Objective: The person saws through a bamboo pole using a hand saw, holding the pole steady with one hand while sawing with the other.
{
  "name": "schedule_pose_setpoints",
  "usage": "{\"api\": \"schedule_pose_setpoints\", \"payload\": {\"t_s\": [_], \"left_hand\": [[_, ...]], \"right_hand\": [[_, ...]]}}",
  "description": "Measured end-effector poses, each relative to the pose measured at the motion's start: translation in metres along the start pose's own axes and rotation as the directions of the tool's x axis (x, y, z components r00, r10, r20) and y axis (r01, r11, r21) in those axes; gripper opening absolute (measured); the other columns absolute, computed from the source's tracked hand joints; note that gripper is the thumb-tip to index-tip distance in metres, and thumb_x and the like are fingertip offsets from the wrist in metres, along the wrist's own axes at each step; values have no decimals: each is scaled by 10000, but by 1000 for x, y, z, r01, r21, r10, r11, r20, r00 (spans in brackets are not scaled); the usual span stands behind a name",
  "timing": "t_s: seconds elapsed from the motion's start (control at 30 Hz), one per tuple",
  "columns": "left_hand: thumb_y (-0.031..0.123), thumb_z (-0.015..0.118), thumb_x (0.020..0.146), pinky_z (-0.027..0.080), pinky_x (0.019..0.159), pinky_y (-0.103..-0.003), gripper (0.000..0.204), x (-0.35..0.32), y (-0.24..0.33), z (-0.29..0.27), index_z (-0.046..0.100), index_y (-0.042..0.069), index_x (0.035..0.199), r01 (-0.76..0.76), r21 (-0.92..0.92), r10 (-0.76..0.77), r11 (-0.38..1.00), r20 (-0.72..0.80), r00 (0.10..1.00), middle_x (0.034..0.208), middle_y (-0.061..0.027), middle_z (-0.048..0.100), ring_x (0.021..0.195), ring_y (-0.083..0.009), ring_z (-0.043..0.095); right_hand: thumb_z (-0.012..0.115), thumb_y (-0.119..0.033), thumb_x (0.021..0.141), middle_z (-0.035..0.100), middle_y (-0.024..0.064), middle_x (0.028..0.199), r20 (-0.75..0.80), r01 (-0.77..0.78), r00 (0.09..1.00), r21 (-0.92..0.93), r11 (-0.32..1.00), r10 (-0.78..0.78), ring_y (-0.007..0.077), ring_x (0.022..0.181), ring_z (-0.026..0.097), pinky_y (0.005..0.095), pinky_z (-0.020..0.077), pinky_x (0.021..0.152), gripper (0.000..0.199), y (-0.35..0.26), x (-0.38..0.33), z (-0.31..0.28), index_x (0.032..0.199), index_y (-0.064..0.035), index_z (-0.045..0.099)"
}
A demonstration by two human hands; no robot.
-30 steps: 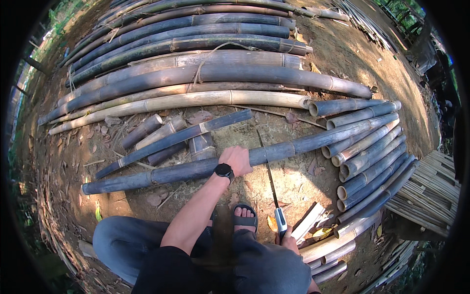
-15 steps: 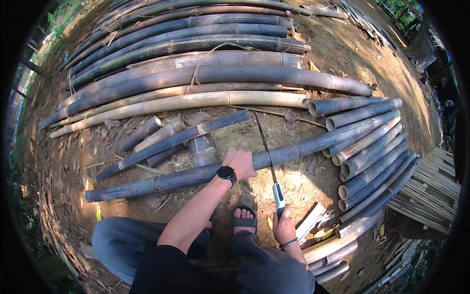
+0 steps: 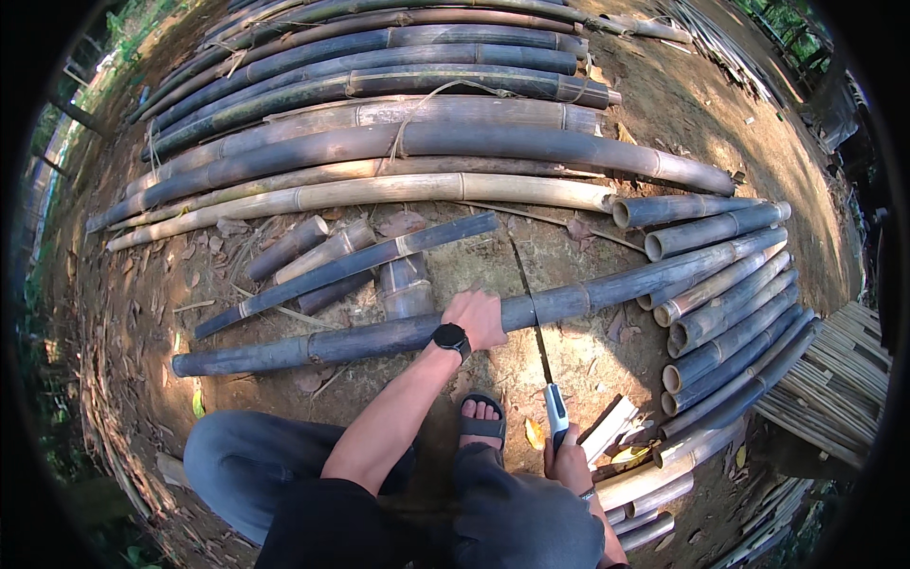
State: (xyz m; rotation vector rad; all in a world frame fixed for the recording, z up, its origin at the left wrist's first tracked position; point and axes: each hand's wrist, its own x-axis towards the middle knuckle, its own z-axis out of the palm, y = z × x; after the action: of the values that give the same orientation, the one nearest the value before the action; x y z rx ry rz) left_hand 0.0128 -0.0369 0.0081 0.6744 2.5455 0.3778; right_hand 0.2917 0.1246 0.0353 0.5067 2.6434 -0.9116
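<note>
A long dark bamboo pole (image 3: 389, 337) lies slantwise across the ground before me, its right end resting on the row of cut bamboo pieces. My left hand (image 3: 477, 319), with a black watch at the wrist, is closed over the pole near its middle. Just right of that hand, the thin blade of a handsaw (image 3: 556, 408) crosses the pole. My right hand (image 3: 569, 467) grips the saw's handle low in the view, beside my right knee. Whether the blade has cut into the bamboo, I cannot make out.
Shorter bamboo pieces (image 3: 406, 284) lie beyond the pole, under a slimmer dark length (image 3: 351, 273). Long bamboo poles (image 3: 379, 192) fill the far side. Cut bamboo sections (image 3: 723, 339) line the right, near a stack of slats (image 3: 825, 379). My sandalled foot (image 3: 483, 422) is close to the pole.
My right hand has drawn the saw back toward me, so the handle sits nearer my knee. My left hand keeps its hold on the pole. The whole view has shifted slightly.
</note>
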Motion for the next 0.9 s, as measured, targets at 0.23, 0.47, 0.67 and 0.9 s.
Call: {"api": "schedule_pose_setpoints", "payload": {"t_s": [0.23,0.47,0.67,0.9], "left_hand": [[326,736,620,590,752,-423,389,8,-4,4,723,-7,822,-20,-7,20,1000,-22,1000,810,-240,714,775,-361,721],[340,734,610,592,761,-419,411,1,-1,-3,730,-9,826,4,-18,-4,1000,10,1000,840,-236,719,798,-355,721],[332,736,628,585,743,-427,417,8,-1,4,719,5,886,29,18,-28,999,-22,999,832,-221,721,791,-358,717],[380,747,633,577,754,-432,472,27,-17,-14,715,18,934,23,77,-24,997,11,1000,847,-213,721,811,-363,711]], "right_hand": [[581,-215,971,614,295,645,-34,-55,998,-15,998,54,500,601,623,568,483,505,467,14,-15,12,1255,75,351],[563,-201,984,601,289,637,-85,72,994,-26,997,-74,480,596,614,546,477,505,434,-13,78,22,1233,94,366],[601,-221,959,617,285,650,13,-92,996,23,995,92,488,631,635,566,485,526,472,25,-49,6,1253,28,329],[615,-247,957,642,305,739,-43,-102,994,66,993,105,517,685,631,574,502,581,516,10,-31,11,1316,-14,326]]}}
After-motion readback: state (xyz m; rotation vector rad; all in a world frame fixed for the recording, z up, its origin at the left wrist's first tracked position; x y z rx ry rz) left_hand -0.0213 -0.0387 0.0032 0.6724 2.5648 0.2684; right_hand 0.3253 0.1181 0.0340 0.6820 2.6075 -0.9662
